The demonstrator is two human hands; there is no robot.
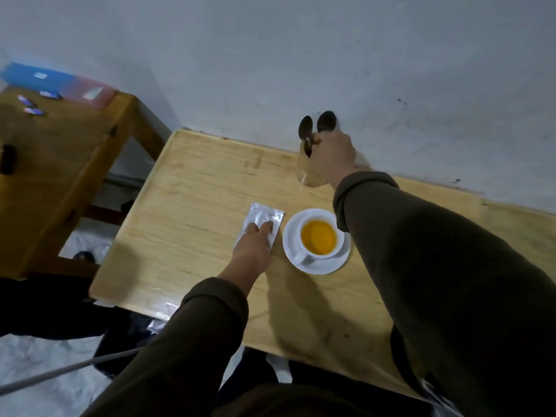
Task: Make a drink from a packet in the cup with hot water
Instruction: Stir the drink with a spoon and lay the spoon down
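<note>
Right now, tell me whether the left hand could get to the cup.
Probably yes. The left hand rests flat on the packet just beside the saucer, and nothing lies between it and the cup; the handle points toward the person.

Light wooden table point(195, 188) set against the wall

A silver packet point(258, 219), a saucer point(319, 266) and a spoon holder point(307, 173) are borne on it.

Left hand point(254, 245) flat, fingers extended, palm down; right hand point(332, 159) reaching forward, fingers curled.
</note>
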